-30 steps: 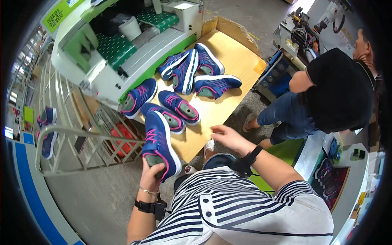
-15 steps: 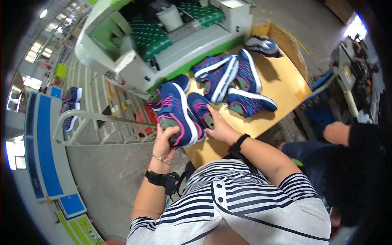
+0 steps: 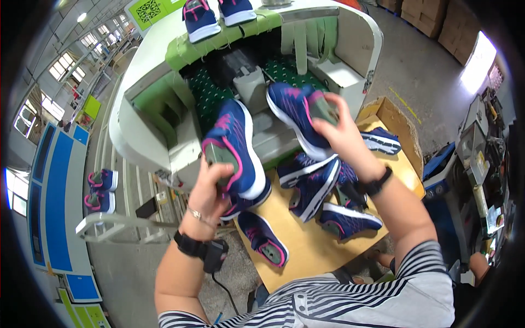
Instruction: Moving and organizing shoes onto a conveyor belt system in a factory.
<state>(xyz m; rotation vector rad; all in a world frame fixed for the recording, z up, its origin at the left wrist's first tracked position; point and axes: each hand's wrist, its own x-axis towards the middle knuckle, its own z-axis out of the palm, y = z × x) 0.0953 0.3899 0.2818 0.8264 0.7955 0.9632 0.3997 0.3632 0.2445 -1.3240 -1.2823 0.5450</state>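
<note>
Heel-first, blue shoe (image 3: 238, 146) in left grip (image 3: 210, 183), second shoe (image 3: 294, 113) in right grip (image 3: 343, 132)

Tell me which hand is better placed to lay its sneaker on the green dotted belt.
Likely the right hand: it and its navy sneaker are farther forward, toward the green dotted belt; the left hand sits farther back.

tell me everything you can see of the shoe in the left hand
The shoe has a dark blue, fabric-looking upper with pinkish line patterning, bright pink collar trim and a thick white sole. A grey-green insert fills its opening. It is tilted, toe pointing away toward the white machine, sole toward the right. The left hand grips its heel end. Whether it touches the shoe behind is unclear.
</note>
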